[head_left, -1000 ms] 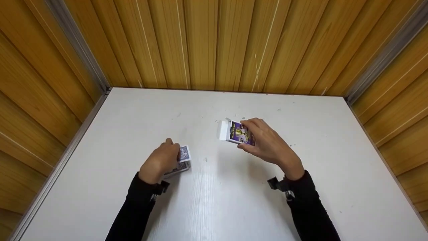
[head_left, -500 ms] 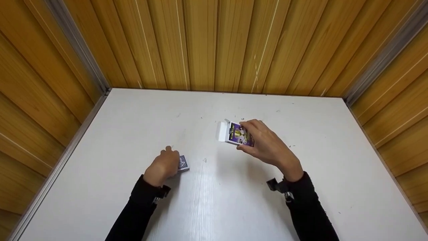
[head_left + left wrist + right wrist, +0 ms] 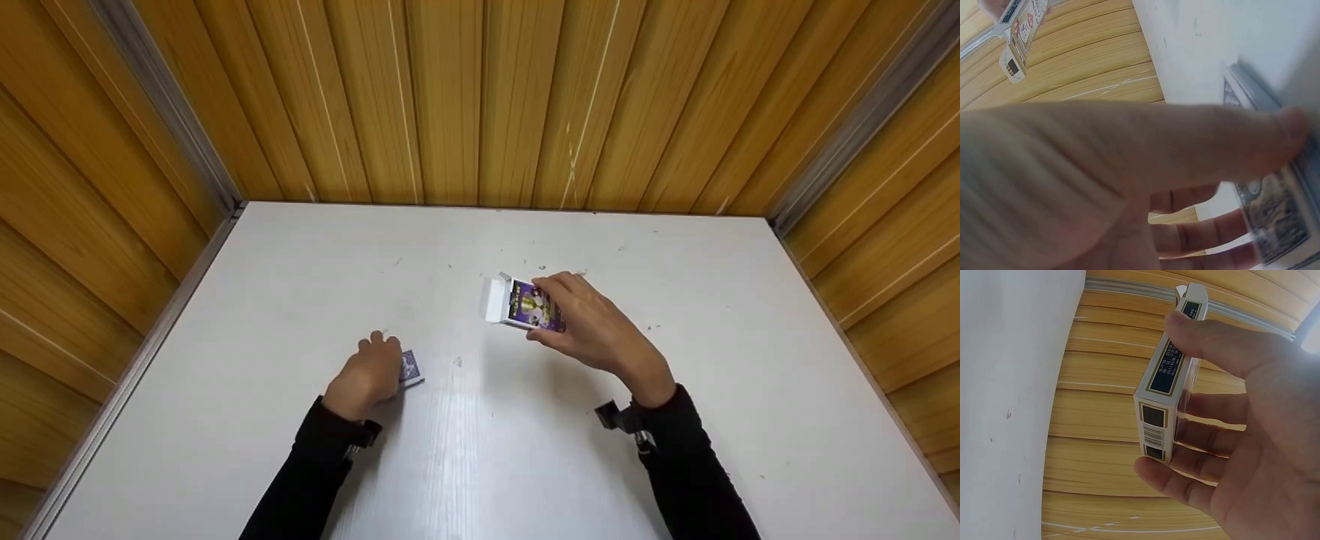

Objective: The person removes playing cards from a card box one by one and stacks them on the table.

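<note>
My left hand [image 3: 366,377] grips a deck of playing cards [image 3: 410,368] at the left of the white table. The deck's blue-patterned backs face up, and the hand covers much of it. In the left wrist view the thumb lies along one edge of the deck [image 3: 1275,216], with fingers at its far side. Raised over the table's middle, my right hand [image 3: 604,330] holds a purple card box [image 3: 534,306] between thumb and fingers. Its white flap [image 3: 496,300] stands open toward the left. The right wrist view shows the box's white edge [image 3: 1156,430] with a barcode.
The white table [image 3: 450,465] carries small dark marks and scuffs. Wood-patterned panels [image 3: 450,97] close off its back and both sides, with grey metal strips [image 3: 169,97] at the corners. A black strap mount sits on each wrist.
My left hand has lowered a lifted packet of cards onto the rest, so the deck is one stack on the table. The right hand and box have barely moved.
</note>
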`<state>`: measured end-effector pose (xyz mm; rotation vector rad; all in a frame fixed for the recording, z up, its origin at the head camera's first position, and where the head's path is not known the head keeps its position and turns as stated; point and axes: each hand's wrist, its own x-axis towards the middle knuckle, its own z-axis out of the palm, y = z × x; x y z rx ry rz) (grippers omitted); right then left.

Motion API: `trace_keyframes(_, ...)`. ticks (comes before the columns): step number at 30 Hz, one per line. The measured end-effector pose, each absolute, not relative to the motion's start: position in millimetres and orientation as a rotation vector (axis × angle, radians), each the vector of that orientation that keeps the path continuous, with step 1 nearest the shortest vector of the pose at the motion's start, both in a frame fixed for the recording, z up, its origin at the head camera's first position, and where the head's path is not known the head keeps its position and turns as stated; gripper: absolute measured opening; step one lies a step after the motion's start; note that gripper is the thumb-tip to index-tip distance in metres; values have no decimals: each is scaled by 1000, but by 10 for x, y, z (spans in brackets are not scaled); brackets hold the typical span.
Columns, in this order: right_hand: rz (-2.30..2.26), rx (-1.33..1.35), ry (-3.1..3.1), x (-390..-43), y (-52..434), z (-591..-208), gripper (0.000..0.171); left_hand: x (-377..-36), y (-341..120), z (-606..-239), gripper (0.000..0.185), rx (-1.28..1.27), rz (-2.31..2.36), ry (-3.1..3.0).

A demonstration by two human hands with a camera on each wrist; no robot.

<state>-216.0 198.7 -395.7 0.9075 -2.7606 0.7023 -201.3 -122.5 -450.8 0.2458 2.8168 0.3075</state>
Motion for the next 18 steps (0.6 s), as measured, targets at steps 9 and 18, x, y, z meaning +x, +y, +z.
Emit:
trace_keyframes(9, 687, 904, -2784, -2156, 1959, -3971, 68, -2002, -1168, -4567, 91, 144, 429, 2845)
trace_keyframes(18, 660, 904, -2779, -2163, 1953, -3989, 67, -2015, -1149, -4578, 71, 167, 331, 2848)
